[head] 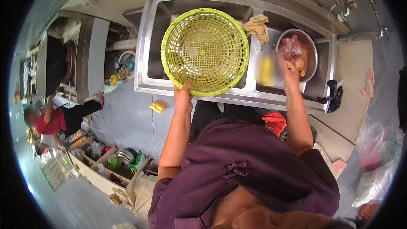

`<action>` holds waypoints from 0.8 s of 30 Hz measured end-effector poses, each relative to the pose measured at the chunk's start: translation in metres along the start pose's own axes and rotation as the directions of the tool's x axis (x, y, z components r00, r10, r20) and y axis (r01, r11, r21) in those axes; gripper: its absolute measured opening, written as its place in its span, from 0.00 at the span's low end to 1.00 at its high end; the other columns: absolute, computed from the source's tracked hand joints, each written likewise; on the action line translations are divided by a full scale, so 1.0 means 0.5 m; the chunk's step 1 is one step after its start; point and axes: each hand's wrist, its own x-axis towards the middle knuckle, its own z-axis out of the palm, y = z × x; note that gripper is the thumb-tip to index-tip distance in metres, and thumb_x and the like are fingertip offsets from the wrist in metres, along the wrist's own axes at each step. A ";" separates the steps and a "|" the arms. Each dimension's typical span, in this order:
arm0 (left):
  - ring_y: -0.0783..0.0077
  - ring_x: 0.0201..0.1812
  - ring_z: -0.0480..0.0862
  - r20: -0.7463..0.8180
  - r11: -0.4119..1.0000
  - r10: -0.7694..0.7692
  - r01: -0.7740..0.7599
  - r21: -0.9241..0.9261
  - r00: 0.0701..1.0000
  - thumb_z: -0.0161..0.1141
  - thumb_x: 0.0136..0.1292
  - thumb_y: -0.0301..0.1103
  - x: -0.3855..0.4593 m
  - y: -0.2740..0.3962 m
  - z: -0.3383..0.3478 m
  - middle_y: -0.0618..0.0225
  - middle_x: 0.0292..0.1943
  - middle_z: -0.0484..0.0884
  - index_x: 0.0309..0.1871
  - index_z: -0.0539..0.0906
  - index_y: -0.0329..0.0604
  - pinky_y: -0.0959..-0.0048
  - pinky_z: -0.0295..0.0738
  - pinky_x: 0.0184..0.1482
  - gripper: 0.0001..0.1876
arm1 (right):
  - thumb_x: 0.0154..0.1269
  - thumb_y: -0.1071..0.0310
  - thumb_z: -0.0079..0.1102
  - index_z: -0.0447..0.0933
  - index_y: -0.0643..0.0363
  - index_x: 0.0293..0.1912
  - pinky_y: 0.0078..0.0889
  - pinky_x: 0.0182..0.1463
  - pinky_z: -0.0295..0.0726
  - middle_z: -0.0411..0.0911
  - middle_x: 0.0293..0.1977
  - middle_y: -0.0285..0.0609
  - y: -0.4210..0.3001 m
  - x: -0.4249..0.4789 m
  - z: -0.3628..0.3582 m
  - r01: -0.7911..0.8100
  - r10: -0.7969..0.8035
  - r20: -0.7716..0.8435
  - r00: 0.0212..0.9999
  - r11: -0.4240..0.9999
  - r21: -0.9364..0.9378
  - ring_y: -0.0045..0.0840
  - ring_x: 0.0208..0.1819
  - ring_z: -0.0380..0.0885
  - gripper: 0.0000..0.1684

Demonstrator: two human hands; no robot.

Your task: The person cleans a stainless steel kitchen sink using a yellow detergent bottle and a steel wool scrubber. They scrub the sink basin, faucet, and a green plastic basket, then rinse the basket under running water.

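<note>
My left hand [183, 93] grips the near rim of a yellow-green plastic basket [203, 51]. The round, open-weave basket has nothing in it and is over the left basin of a steel double sink [144, 84]. My right hand [291, 73] is closed at the edge of a round, blurred object [268, 68] with a yellow middle; its kind cannot be told, and my fingertips are partly hidden. Just beyond that hand, in the right basin, a round metal bowl [314, 46] holds raw meat [292, 46] in reddish liquid. A crumpled tan cloth [257, 28] lies on the divider between the basins.
A black plastic bag [334, 97] hangs at the sink's right corner. A yellow jug [158, 106] stands on the floor at left. Far left, a person in a red top [51, 122] is beside a large wok [52, 66]. Compartmented shelving [95, 159] holds pots and bags.
</note>
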 end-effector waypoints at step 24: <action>0.64 0.56 0.84 0.264 0.767 -0.589 0.427 0.478 0.764 0.62 0.74 0.45 -0.081 -0.159 0.150 0.60 0.60 0.83 0.72 0.73 0.41 0.64 0.82 0.50 0.29 | 0.63 0.76 0.65 0.82 0.63 0.52 0.45 0.63 0.74 0.81 0.52 0.49 0.111 -0.030 0.008 0.745 -0.387 0.638 0.666 0.321 -0.584 0.47 0.56 0.75 0.16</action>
